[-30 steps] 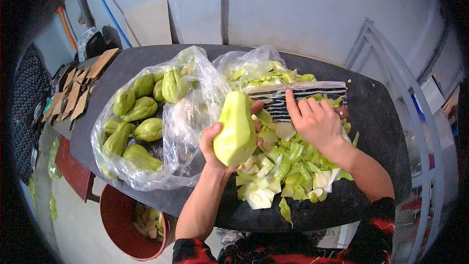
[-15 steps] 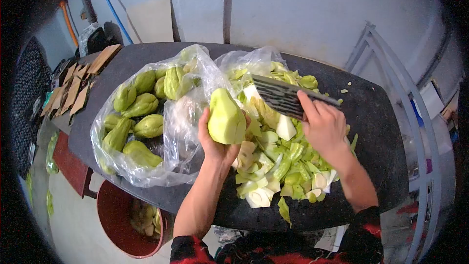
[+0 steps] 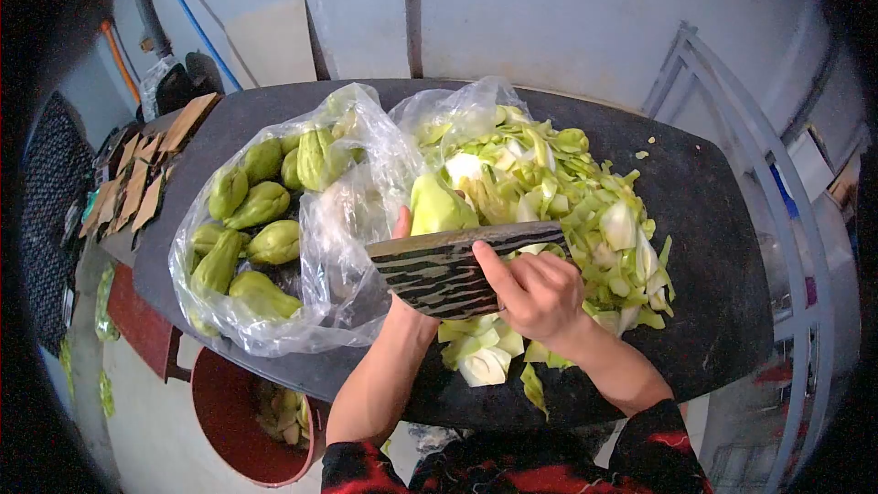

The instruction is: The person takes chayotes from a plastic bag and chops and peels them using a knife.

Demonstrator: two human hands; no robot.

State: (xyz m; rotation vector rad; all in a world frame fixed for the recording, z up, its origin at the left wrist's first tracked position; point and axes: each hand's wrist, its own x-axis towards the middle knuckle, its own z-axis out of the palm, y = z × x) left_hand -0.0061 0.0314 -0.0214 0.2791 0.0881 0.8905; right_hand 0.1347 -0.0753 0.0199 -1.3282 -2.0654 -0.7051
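Observation:
My left hand (image 3: 408, 300) holds a peeled, pale green chayote (image 3: 440, 206); the blade hides most of the palm and the fruit's lower part. My right hand (image 3: 540, 295) grips a wide cleaver (image 3: 430, 273) with a dark striped pattern on its blade, the index finger stretched along its back. The blade lies across the chayote's near side; whether it touches the flesh I cannot tell. Under and right of my hands spreads a heap of green peelings and cut pieces (image 3: 604, 247). Unpeeled chayotes (image 3: 260, 204) sit in a clear plastic bag (image 3: 320, 311) on the left.
Everything rests on a dark oval table (image 3: 704, 247). A red bucket (image 3: 206, 402) with pale pieces inside stands on the floor at the front left. Cardboard pieces (image 3: 137, 178) lie at the far left, and a grey metal rail (image 3: 786, 220) stands on the right.
The cleaver in my right hand has moved left and down from above the heap, and now crosses in front of the chayote. My left hand still holds the fruit, slightly lower.

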